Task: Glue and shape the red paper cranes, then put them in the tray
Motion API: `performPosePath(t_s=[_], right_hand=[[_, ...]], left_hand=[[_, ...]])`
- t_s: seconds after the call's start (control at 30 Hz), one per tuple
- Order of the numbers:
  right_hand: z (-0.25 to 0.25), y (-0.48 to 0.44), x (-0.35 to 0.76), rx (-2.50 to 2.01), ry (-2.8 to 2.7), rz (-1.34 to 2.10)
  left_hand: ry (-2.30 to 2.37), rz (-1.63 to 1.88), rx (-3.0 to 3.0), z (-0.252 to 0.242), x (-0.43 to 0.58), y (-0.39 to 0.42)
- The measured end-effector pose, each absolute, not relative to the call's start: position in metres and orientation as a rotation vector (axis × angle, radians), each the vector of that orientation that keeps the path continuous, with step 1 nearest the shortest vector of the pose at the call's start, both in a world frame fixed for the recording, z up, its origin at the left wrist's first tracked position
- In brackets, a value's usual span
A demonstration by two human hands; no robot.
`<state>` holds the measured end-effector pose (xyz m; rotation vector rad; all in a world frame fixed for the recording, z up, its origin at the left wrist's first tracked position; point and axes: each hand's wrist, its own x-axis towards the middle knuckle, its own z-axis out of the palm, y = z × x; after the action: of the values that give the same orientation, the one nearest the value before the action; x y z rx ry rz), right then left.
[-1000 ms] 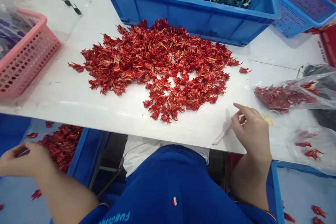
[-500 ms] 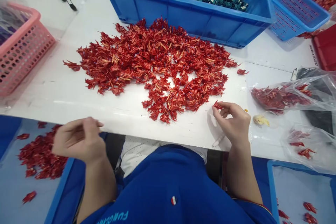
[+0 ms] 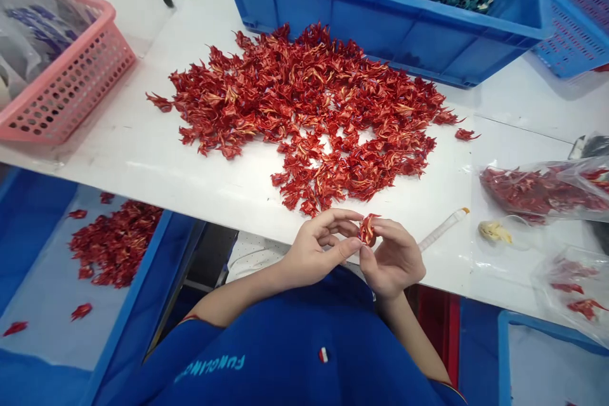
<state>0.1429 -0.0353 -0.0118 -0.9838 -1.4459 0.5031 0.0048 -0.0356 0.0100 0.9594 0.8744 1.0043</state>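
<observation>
Between my two hands, just over the table's near edge, is a small red piece with pointed tips and yellow-orange streaks point(image 3: 367, 229), like a little moulded dragon head. My left hand point(image 3: 323, 244) pinches it from the left with thumb and forefinger. From the right, my right hand point(image 3: 392, 257) grips the same piece in its fingertips. Beyond the hands spreads a wide pile of similar red pieces point(image 3: 295, 101) on the white table point(image 3: 223, 187). A white pen-like stick with an orange tip point(image 3: 445, 228) lies right of my right hand.
A large blue bin point(image 3: 380, 19) of dark green rings stands behind the pile. At left is a pink basket point(image 3: 90, 70); below it, a blue tray point(image 3: 57, 317) holds red pieces. Clear bags of red pieces point(image 3: 537, 190) and a yellowish lump point(image 3: 495, 231) lie at right.
My left hand has come from the left to meet my right hand, which moved inward with the red piece. Both now hold it. The view has shifted, so the table things appear further right.
</observation>
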Motion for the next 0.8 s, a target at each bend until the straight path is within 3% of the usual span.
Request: performPosePath(t_s=[0.13,0.5,0.8], right_hand=[[-0.016,-0.035,0.146,-0.989,-1.559,0.473],[-0.006,-0.040,0.148,-1.040,-1.384,0.872],[-0.008,-0.046,0.144,-1.095,-1.401,0.794]], left_hand=[[0.874,1.030,0.874,0.010,0.001,-0.033],[0.834,1.085,0.837,0.005,-0.006,-0.031],[0.862,1.147,0.796,-0.001,-0.007,-0.033]])
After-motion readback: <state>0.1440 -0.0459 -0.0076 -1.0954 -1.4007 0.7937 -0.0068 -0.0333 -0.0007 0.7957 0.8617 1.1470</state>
